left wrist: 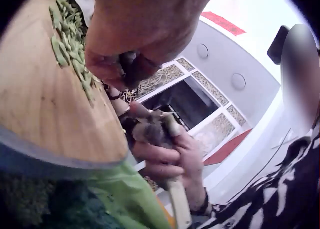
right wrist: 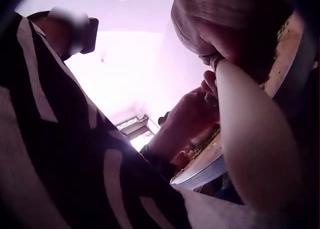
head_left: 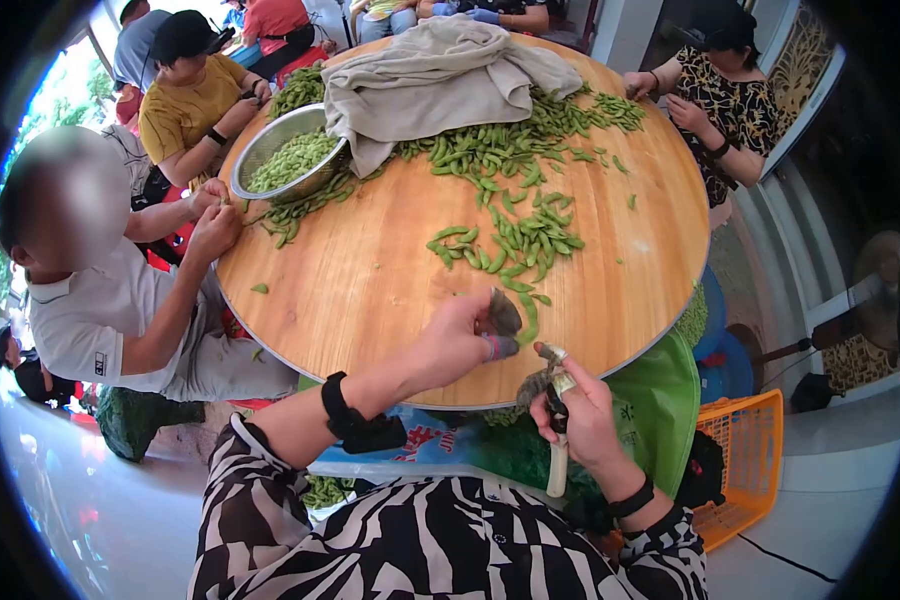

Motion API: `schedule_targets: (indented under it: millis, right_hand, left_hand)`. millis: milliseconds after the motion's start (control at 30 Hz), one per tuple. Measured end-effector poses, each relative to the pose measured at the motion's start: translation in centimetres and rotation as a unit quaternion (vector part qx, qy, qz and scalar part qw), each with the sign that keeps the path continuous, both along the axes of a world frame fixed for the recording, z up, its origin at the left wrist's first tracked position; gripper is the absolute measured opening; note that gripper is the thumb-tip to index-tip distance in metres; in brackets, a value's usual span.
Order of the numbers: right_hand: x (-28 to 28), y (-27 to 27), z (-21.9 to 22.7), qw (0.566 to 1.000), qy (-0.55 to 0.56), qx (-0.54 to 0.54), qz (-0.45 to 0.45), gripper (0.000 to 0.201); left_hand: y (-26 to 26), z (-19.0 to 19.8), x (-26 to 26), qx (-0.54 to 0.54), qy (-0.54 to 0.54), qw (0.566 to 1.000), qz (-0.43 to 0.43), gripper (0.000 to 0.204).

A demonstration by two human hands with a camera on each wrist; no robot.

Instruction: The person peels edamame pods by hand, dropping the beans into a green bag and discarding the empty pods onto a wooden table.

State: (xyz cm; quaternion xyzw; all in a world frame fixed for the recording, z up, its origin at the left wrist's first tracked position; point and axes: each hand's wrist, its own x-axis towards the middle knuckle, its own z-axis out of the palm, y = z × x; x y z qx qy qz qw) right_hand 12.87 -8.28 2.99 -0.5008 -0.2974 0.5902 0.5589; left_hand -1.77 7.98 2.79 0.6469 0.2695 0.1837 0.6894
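My left hand [head_left: 460,340] is over the near edge of the round wooden table, its thumb and forefinger apart. Grey covers sit on those fingertips, right beside a green soybean pod [head_left: 528,318]. Just off the table edge, my right hand [head_left: 585,408] grips a tool with a long pale handle [head_left: 557,468]; its working end is hidden by the fingers. Grey wrapping shows on the right hand's fingers in the left wrist view. In the right wrist view the pale handle [right wrist: 250,134] looms large below the hand. Loose pods [head_left: 520,240] spread out ahead of my left hand.
A metal colander [head_left: 242,178] of shelled beans stands at the table's left, beside a grey cloth [head_left: 420,85] over piled pods. Several people sit around the table [head_left: 350,290]. A green bag [head_left: 660,390] and an orange basket [head_left: 755,460] are at the lower right.
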Motion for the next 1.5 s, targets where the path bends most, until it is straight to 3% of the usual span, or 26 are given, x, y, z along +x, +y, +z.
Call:
schedule_targets:
  millis: [167, 367, 700, 833, 1033, 1100, 1133, 1200, 1233, 1267, 1300, 1333, 1367, 1433, 1500]
  right_hand:
    - [-1.0, 0.4, 0.0, 0.998, 0.056, 0.011, -0.027, 0.039]
    - [-0.7, 0.5, -0.3, 0.993, 0.115, 0.026, 0.005, 0.043]
    - [-1.3, 0.5, 0.1, 0.990, 0.129, 0.047, 0.009, 0.043]
    - [-1.2, 0.7, 0.3, 0.996, 0.076, 0.048, 0.001, 0.042]
    - [-1.1, 0.6, 0.1, 0.993, 0.110, 0.044, -0.016, 0.039]
    - [-0.9, 0.5, 0.4, 0.990, 0.137, 0.033, -0.011, 0.038]
    - [-0.9, 0.5, 0.6, 0.988, 0.153, 0.029, 0.004, 0.038]
    - [-0.8, 0.5, 1.0, 0.985, 0.169, 0.027, 0.026, 0.038]
    - [-0.8, 0.4, 1.1, 0.983, 0.183, 0.002, 0.002, 0.038]
    - [-0.8, 0.6, 1.0, 0.980, 0.198, -0.021, -0.015, 0.038]
    - [-0.7, 0.5, 0.3, 0.981, 0.192, -0.020, -0.017, 0.040]
    - [-1.0, 0.5, -0.1, 0.982, 0.188, -0.021, -0.027, 0.042]
    - [-1.1, 0.5, 0.0, 0.982, 0.182, -0.034, -0.039, 0.041]
    - [-1.3, 0.7, -0.2, 0.979, 0.198, -0.030, -0.036, 0.032]
    - [-0.7, 0.8, -0.9, 0.975, 0.216, -0.050, -0.018, 0.024]
  left_hand:
    - [-1.5, -0.2, -0.5, -0.052, -0.062, 0.997, -0.009, 0.023]
    - [-2.0, 0.0, -0.7, -0.061, -0.085, 0.994, -0.011, 0.021]
    - [-2.4, 0.0, -0.9, -0.060, -0.099, 0.993, 0.006, 0.020]
    - [-2.6, 0.3, -1.0, -0.038, -0.082, 0.996, 0.008, 0.020]
    - [-2.0, -1.1, -1.1, -0.124, -0.137, 0.983, 0.008, 0.020]
    - [-1.2, -2.0, -1.5, -0.378, -0.222, 0.897, -0.058, 0.019]
    - [-1.1, -2.5, -1.4, -0.376, -0.223, 0.897, -0.056, 0.019]
    - [-1.1, -3.0, -1.5, -0.437, -0.247, 0.859, -0.106, 0.017]
    - [-1.5, -2.8, -1.2, -0.429, -0.251, 0.862, -0.100, 0.017]
    - [-2.0, -2.6, -0.8, -0.233, -0.208, 0.948, -0.064, 0.013]
    - [-2.3, -2.3, -0.7, -0.023, -0.150, 0.988, -0.017, 0.011]
    - [-2.6, -1.3, -1.1, 0.132, -0.080, 0.988, -0.010, 0.017]
    - [-3.1, 0.6, -1.4, 0.251, -0.020, 0.968, -0.015, 0.023]
    - [-3.2, 0.0, -1.4, 0.458, -0.083, 0.885, -0.010, 0.034]
    - [-3.4, -0.4, -1.6, 0.520, -0.057, 0.852, -0.027, 0.032]
